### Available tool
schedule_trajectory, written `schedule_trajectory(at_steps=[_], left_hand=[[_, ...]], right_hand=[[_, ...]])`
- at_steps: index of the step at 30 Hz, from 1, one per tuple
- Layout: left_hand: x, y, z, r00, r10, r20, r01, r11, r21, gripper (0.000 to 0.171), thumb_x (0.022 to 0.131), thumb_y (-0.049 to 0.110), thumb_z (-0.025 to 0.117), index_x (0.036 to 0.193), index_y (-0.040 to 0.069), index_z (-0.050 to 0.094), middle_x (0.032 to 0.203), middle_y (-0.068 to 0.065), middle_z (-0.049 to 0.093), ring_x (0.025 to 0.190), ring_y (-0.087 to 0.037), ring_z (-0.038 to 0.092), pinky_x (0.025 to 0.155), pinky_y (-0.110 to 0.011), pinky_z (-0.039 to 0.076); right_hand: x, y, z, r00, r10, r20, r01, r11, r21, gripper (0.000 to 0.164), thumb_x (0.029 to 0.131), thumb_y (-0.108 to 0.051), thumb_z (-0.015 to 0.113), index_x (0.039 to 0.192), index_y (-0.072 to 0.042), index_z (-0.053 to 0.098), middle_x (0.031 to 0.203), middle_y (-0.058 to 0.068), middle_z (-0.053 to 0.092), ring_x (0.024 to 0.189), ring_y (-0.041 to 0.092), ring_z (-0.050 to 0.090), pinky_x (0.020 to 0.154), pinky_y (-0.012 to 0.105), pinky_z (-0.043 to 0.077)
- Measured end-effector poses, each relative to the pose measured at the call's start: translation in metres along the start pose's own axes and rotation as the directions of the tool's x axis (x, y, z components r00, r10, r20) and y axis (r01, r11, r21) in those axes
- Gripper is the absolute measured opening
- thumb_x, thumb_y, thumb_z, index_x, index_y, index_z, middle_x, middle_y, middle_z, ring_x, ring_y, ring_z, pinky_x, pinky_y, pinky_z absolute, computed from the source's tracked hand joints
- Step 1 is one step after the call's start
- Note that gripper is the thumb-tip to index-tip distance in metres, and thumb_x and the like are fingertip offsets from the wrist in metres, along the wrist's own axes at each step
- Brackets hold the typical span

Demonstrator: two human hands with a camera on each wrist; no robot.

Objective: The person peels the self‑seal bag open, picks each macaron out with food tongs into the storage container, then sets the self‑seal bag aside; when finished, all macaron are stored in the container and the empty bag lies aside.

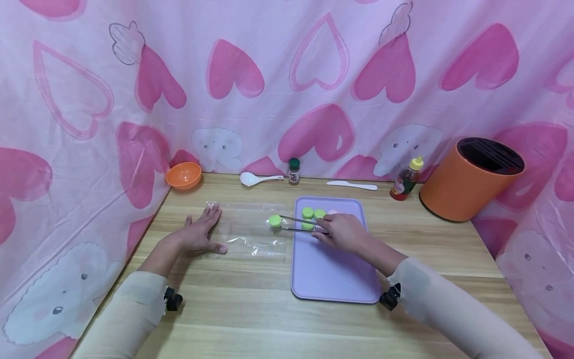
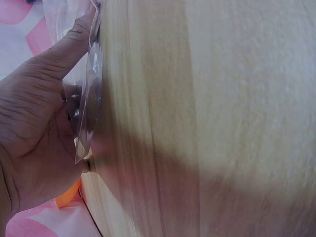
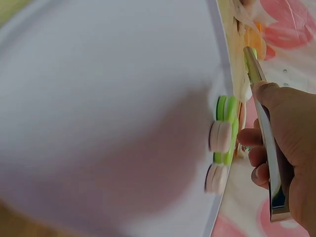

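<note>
**Tongs on green macaron, left hand flat on bag**

Right hand (image 1: 343,233) grips metal tongs (image 1: 298,225), fingers curled round the shiny flat arms. Tong tips pinch a green macaron (image 1: 275,221), round and matte, held over the edge of the clear plastic bag (image 1: 251,229), just left of the tray. Left hand (image 1: 197,235) lies flat on the bag's left end, fingers straight and spread.

Bag: thin crinkly film, glossy. Tray (image 1: 332,269): smooth lilac plastic, rounded corners, on a pale wood-grain table (image 1: 269,309). More green macarons (image 1: 313,214) sit at the tray's far end.

Views differ:
- Head view shows the full layout; pink ones on the tray mostly hidden by the hand.
- Right wrist view shows pink macarons (image 3: 219,137) beside the green ones, each two shells with a filling seam.
- Left wrist view shows the film edge bunched against the palm and fingers (image 2: 69,44).
</note>
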State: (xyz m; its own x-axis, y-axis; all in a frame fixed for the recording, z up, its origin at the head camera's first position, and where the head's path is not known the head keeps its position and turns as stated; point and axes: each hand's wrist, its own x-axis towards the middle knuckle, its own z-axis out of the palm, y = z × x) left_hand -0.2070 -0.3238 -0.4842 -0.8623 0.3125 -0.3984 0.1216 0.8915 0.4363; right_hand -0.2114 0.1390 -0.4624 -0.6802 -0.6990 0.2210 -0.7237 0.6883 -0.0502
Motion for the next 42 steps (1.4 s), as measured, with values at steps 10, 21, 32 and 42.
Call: schedule_trajectory(at_steps=[10, 21, 32, 42], left_hand=[[-0.002, 0.004, -0.002, 1.000, 0.000, 0.004, 0.000, 1.000, -0.007, 0.141, 0.085, 0.063, 0.090, 0.176, -0.002, 0.004, 0.185, -0.024, -0.009, 0.171, -0.050, -0.014, 0.126, -0.086, -0.012], [0.001, -0.001, 0.001, 1.000, 0.008, 0.005, -0.008, 1.000, -0.013, 0.142, 0.084, 0.066, 0.089, 0.176, -0.001, 0.004, 0.186, -0.023, -0.011, 0.171, -0.050, -0.014, 0.125, -0.087, -0.014], [0.002, -0.002, 0.003, 1.000, -0.001, 0.011, 0.001, 1.000, -0.021, 0.143, 0.084, 0.066, 0.089, 0.176, 0.000, 0.002, 0.186, -0.021, -0.013, 0.171, -0.049, -0.016, 0.125, -0.086, -0.015], [0.001, -0.001, 0.001, 1.000, -0.004, 0.016, 0.004, 1.000, -0.021, 0.143, 0.084, 0.065, 0.089, 0.176, 0.001, 0.001, 0.186, -0.021, -0.013, 0.171, -0.049, -0.017, 0.126, -0.085, -0.016]], right_hand=[[-0.029, 0.015, -0.004, 0.998, 0.022, -0.059, -0.022, 1.000, 0.003, 0.038, 0.100, -0.041, 0.083, 0.115, -0.006, 0.083, 0.098, 0.009, 0.083, 0.080, 0.024, 0.079, 0.066, 0.045, 0.066], [-0.063, 0.034, -0.021, 0.985, 0.169, 0.037, -0.171, 0.984, 0.048, 0.039, 0.100, -0.038, 0.084, 0.121, -0.006, 0.084, 0.105, 0.012, 0.084, 0.076, 0.017, 0.073, 0.074, 0.043, 0.068], [-0.099, 0.054, -0.023, 0.966, 0.252, 0.057, -0.256, 0.963, 0.083, 0.035, 0.097, -0.037, 0.087, 0.118, -0.008, 0.085, 0.092, 0.004, 0.082, 0.070, 0.009, 0.067, 0.071, 0.039, 0.068], [-0.121, 0.066, -0.021, 0.956, 0.287, 0.065, -0.291, 0.954, 0.071, 0.024, 0.099, -0.036, 0.085, 0.108, -0.014, 0.084, 0.077, -0.011, 0.066, 0.065, 0.002, 0.052, 0.060, 0.024, 0.050]])
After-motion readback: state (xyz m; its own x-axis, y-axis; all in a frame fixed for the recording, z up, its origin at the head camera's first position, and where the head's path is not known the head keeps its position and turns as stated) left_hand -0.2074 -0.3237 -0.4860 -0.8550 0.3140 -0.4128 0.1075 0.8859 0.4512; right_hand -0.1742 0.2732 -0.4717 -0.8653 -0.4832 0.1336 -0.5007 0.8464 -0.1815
